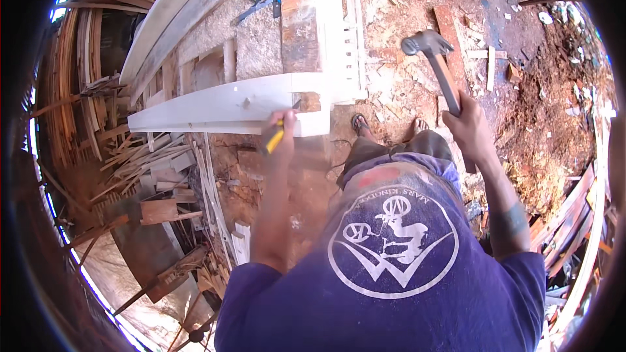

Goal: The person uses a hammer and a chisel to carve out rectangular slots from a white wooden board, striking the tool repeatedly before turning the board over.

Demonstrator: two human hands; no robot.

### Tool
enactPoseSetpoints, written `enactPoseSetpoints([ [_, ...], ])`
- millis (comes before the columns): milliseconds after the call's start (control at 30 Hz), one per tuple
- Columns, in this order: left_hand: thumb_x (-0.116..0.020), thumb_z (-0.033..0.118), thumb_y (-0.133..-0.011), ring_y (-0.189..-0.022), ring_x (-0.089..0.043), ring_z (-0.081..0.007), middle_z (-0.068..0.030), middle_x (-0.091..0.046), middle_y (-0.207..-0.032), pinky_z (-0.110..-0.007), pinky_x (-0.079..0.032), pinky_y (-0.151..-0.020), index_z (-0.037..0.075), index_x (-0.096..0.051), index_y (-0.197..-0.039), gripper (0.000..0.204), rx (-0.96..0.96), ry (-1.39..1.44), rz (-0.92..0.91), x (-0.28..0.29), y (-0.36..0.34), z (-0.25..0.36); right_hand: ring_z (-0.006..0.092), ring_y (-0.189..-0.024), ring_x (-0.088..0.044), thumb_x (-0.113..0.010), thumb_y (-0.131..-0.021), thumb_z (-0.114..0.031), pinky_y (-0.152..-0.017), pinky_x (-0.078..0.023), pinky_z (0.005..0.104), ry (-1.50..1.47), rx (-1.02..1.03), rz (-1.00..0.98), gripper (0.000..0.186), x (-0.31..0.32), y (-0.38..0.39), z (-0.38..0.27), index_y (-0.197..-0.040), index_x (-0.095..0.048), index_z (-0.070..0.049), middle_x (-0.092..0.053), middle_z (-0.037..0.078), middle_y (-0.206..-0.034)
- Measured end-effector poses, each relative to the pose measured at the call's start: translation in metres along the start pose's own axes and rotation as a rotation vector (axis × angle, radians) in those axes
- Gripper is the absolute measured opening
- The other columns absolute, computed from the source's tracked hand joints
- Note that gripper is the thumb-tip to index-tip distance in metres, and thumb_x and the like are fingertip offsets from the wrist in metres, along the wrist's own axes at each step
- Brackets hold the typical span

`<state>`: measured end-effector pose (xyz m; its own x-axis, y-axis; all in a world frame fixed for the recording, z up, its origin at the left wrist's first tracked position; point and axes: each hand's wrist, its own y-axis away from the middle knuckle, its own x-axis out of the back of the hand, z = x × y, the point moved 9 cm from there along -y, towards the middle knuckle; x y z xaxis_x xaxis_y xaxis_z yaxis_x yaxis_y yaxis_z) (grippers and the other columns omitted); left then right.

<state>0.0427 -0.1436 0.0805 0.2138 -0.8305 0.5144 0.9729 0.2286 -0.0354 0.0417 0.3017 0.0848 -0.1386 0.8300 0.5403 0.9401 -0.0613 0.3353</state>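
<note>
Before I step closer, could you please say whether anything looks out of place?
On the left, wood strips lie jumbled near the pale board, and chips litter the ground around the feet, which looks untidy. The hammer in the right hand looks undamaged; the yellow tool in the left hand is blurred.

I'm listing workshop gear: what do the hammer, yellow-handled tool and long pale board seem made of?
Hammer: probably a steel head, by its grey sheen; the brown handle looks wooden.
Yellow-handled tool: handle likely plastic, by its bright colour; blur hides the finish.
Long pale board: likely smooth wood, by its knot-like mark; glare leaves bare or painted open.
</note>
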Motion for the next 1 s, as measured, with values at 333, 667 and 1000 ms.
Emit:
enactPoseSetpoints([
  [333,-0.071,0.024,-0.094,-0.058,-0.064,-0.0146,-0.0060,-0.063,-0.064,-0.031,-0.052,-0.050,0.001,-0.065,-0.083,0.027,-0.372,-0.168,-0.232,-0.091,-0.082,0.116,0.0152,-0.051,-0.060,-0.064,-0.086,-0.021,-0.046,-0.048,0.0330,-0.126,-0.240,0.031,0.032,0.001,0.046,0.059,-0.102,-0.063,0.006,-0.063,0.009,-0.064],
  [667,-0.076,0.016,-0.076,-0.070,-0.071,-0.0338,-0.0164,-0.069,-0.071,-0.045,-0.057,-0.064,0.006,-0.068,-0.097,0.024,-0.685,-0.449,-0.701,-0.206,0.001,0.066,0.0113,-0.043,-0.050,-0.066,-0.087,-0.017,-0.042,-0.039,0.0281,-0.402,-0.462,0.193,0.017,-0.047,0.109,0.102,-0.085,-0.057,-0.003,-0.053,0.001,-0.056],
  [1000,-0.076,0.022,-0.080,-0.070,-0.073,-0.0311,-0.0147,-0.071,-0.074,-0.045,-0.059,-0.066,0.009,-0.068,-0.107,0.031,-0.668,-0.486,-0.694,-0.213,-0.007,0.049,0.0121,-0.044,-0.051,-0.066,-0.088,-0.017,-0.043,-0.040,0.0288,-0.473,-0.493,0.252,0.018,-0.059,0.124,0.101,-0.087,-0.056,-0.003,-0.052,0.002,-0.057],
])
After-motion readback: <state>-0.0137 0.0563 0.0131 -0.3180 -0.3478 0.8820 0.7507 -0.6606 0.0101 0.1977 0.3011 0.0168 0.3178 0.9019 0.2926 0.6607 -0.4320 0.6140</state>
